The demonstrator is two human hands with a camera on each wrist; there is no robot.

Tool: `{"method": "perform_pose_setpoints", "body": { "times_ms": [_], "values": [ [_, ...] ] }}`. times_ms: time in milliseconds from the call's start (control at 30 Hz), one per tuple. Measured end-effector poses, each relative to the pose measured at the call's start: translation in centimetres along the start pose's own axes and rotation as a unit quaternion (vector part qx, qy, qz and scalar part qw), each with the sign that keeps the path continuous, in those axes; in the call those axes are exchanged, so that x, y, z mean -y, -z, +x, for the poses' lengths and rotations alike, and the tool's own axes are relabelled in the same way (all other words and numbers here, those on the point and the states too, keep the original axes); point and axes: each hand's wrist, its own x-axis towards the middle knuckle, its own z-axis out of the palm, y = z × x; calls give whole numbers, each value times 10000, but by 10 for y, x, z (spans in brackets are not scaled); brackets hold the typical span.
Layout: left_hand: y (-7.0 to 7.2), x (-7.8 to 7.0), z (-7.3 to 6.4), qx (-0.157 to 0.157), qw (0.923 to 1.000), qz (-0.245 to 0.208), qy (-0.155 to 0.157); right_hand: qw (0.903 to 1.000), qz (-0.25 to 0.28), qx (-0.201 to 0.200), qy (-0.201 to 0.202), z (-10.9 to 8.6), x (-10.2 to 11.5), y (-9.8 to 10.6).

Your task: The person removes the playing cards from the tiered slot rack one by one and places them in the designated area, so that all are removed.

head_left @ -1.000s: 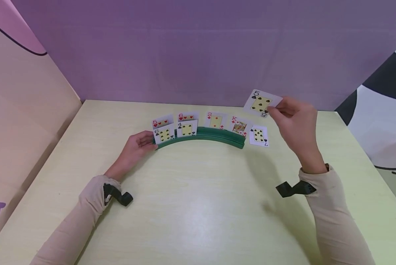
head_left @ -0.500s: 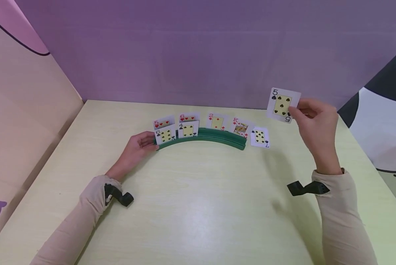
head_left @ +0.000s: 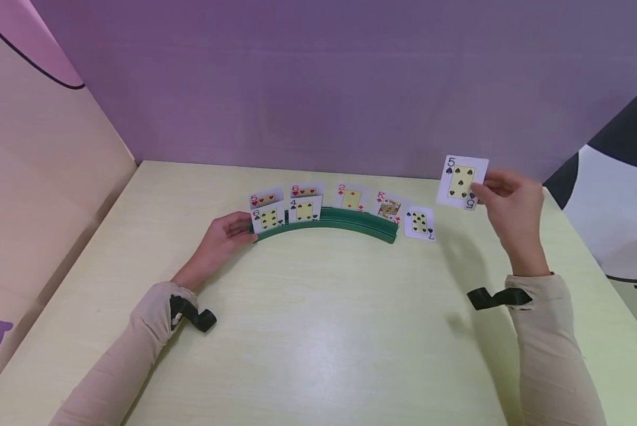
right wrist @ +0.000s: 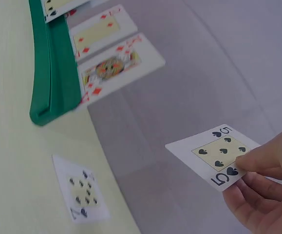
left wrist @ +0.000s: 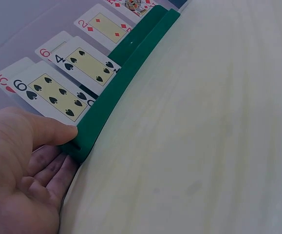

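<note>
My right hand (head_left: 512, 204) pinches a five of spades (head_left: 459, 180) between thumb and fingers, raised over the back right of the table. At the left end of a curved green card holder (head_left: 350, 219), my left hand (head_left: 225, 239) grips its tip, thumb in front and fingers behind, as the left wrist view shows. The holder's front row has a six of spades (left wrist: 53, 95) and a four of spades (left wrist: 84, 63). Behind them stand a five of hearts (head_left: 265, 197) and a six of hearts (head_left: 306, 189), partly covered. Further right are a two of diamonds (head_left: 351, 197) and a king of diamonds (right wrist: 114, 68).
A seven of spades (head_left: 419, 223) lies on the pale wooden table (head_left: 318, 331), just past the holder's right end. A purple panel (head_left: 318, 89) rises along the table's back edge. Black wrist mounts (head_left: 193, 313) sit on both sleeves.
My right hand has moved right with the five of spades, then slightly lower, and the card has turned more upright. My left hand stays on the holder's end.
</note>
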Motion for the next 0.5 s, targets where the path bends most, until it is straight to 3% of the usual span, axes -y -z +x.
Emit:
{"method": "perform_pose_setpoints", "body": {
  "times_ms": [300, 500],
  "values": [
    [-1, -2, 0, -16, 9999, 77, 73, 9984, -116, 179, -520, 11, -31, 6],
    [-1, -3, -1, -12, 10000, -24, 85, 9958, 173, 254, -863, 15, -44, 8]
  ]
}}
